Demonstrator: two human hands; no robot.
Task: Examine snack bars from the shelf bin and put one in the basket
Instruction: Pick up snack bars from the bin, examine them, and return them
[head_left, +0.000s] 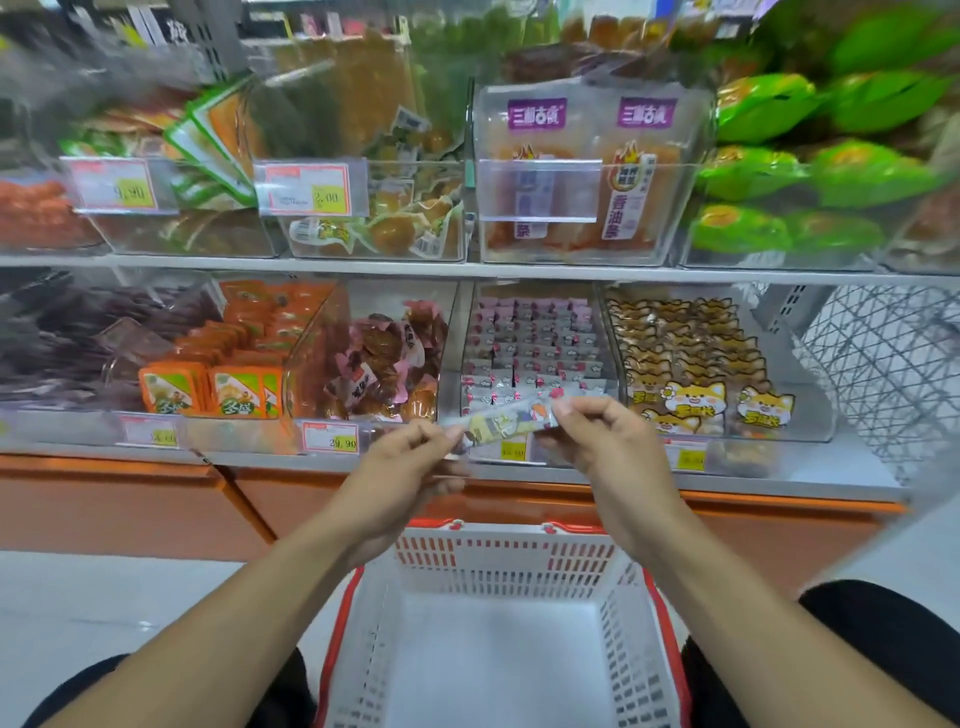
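Note:
A long, pale snack bar (506, 422) with a cartoon print is stretched between my two hands in front of the lower shelf. My left hand (410, 467) pinches its left end. Its right end is pinched by my right hand (587, 434). Just behind the bar is the clear shelf bin (530, 353), packed with several rows of small pink and white bars. Below my forearms stands the white basket (488, 566) with red trim, and nothing lies on its floor.
Clear bins line both shelves: orange packets (228, 384) and brown wrapped snacks (384, 358) to the left, cat-print packs (696, 379) to the right, green bags (831, 171) top right. Price tags hang on the bin fronts. An orange cabinet base (130, 499) runs below.

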